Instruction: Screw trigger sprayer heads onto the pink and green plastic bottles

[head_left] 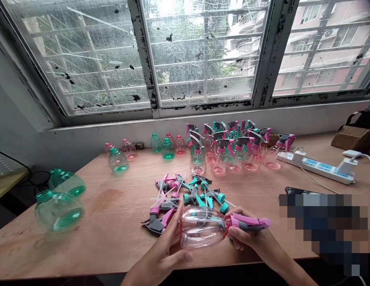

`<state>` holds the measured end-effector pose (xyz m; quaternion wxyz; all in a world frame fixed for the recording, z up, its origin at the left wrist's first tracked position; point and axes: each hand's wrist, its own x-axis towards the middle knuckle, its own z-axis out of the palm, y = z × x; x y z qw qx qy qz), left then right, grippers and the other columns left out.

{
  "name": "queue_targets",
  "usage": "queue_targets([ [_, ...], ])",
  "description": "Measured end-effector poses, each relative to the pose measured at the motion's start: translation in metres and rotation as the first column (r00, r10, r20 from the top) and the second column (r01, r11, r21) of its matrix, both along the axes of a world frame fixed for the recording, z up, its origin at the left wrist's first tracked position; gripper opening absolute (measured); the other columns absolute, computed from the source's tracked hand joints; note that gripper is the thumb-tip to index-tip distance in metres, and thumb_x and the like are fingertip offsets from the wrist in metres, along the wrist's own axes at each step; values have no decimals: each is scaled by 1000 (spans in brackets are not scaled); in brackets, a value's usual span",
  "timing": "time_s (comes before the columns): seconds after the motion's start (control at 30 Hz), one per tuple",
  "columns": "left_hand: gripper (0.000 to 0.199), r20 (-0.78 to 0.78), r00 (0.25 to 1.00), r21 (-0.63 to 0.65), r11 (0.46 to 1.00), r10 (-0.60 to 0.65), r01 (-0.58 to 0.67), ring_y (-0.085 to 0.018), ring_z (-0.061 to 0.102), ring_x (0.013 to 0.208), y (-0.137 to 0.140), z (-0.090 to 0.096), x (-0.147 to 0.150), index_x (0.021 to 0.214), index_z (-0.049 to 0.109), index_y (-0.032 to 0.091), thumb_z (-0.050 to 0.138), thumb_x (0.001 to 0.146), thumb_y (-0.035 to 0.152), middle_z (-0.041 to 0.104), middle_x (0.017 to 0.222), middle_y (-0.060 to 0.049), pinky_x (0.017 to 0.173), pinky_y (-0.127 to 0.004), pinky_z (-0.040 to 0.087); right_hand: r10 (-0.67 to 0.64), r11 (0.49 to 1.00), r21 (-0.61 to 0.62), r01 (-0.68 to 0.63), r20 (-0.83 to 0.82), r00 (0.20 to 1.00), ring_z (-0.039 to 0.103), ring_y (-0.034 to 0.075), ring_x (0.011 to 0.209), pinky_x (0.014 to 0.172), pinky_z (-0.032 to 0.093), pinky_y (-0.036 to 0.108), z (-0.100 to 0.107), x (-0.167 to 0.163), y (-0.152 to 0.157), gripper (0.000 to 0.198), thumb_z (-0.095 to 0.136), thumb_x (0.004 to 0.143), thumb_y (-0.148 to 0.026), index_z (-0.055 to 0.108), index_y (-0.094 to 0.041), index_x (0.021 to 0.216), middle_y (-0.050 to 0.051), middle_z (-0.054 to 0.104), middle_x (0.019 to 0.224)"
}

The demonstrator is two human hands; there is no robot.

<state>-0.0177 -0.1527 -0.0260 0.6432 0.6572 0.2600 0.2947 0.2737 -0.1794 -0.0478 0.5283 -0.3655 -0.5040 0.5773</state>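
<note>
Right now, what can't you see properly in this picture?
All in the head view:
Pink sprayer's collar, partly: the right hand covers it.
Back spray bottles: front bottles hide them, so I can't count them.
Whatever is beside the black phone-like thing: blurry squares cover it.
The dark thing at far right: the right edge cuts it off.
</note>
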Motion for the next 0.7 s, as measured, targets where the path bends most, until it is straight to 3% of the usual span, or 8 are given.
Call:
queue_targets([
  [0.13,91,-60,998,45,999,16,-13,-31,24,158,-2,1,0,163,6,46,70,98,37,8,177,1,128,-46,25,-24,1000,11,24,6,1000,53,11,52,51,42,22,0,0,0,29,82,87,-44,65,-23,96,-6,62,62],
  [0.33,94,-117,991,127,991,60,-45,-27,11,162,-1,2,2,163,1,46,69,99,38,2,177,1,131,-48,10,-26,1000,7,26,18,1000,52,11,53,51,42,22,-2,0,0,30,82,87,-45,64,-21,95,-6,62,62],
  [0.53,92,-33,999,26,1000,18,-17,-29,13,161,1,1,2,164,10,43,73,96,38,-1,177,1,130,-46,18,-11,1000,-1,11,10,1000,51,11,51,51,41,23,0,0,-1,30,82,87,-45,65,-22,96,-6,63,63],
  [0.6,93,-63,998,46,999,30,-27,-29,11,162,0,2,2,164,8,43,72,96,38,-2,177,2,130,-45,18,-17,1000,8,17,11,1000,52,11,52,51,42,22,0,0,-1,29,82,87,-45,65,-23,95,-6,63,63],
  [0.7,98,-105,993,91,995,44,-35,-30,23,159,-2,3,2,162,-4,46,70,98,41,4,177,1,129,-46,22,-27,999,22,26,11,1000,53,10,52,51,42,20,-1,1,0,26,81,88,-45,67,-24,93,-6,62,63],
])
